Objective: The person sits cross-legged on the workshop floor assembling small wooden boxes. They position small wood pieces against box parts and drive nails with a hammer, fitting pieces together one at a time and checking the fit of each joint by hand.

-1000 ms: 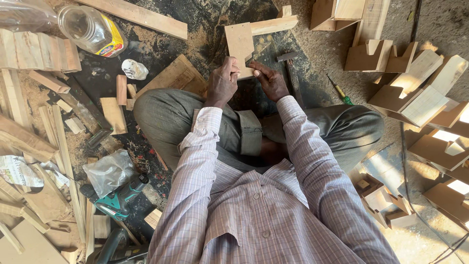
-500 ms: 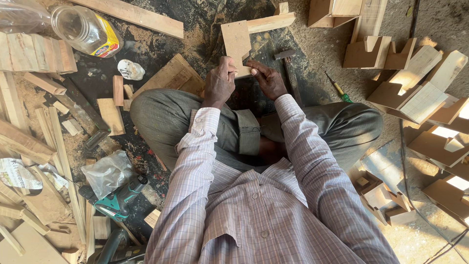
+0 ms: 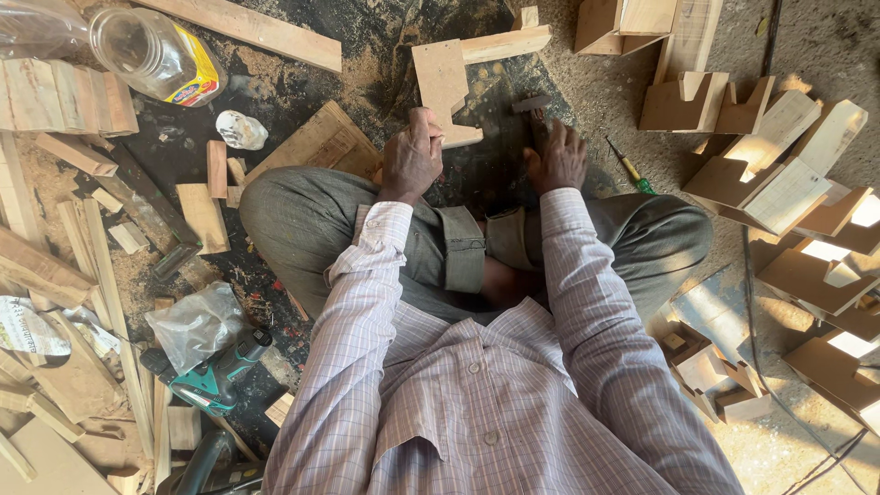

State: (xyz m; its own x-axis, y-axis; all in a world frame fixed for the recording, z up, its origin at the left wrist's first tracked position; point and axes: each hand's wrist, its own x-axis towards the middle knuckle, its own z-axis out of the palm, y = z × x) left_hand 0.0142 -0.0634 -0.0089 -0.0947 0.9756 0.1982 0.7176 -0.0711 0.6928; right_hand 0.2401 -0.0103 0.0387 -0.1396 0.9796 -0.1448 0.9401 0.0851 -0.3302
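I sit cross-legged on the floor. My left hand (image 3: 412, 156) grips the lower edge of a flat notched wooden piece (image 3: 442, 78) and holds it upright in front of my knees. A thin wooden strip (image 3: 506, 43) lies against its top right. My right hand (image 3: 556, 158) is closed round the handle of a small hammer, whose dark head (image 3: 532, 104) points away from me just right of the wooden piece.
Several wood offcuts and planks (image 3: 55, 266) lie on the left, with a plastic bottle (image 3: 156, 55), a plastic bag (image 3: 194, 323) and a teal cordless drill (image 3: 215, 376). Notched wooden blocks (image 3: 779, 183) are stacked on the right. A screwdriver (image 3: 629, 170) lies by my right knee.
My right hand has left the wooden piece, shifted to the right and closed on the hammer. My left hand keeps hold of the wooden piece.
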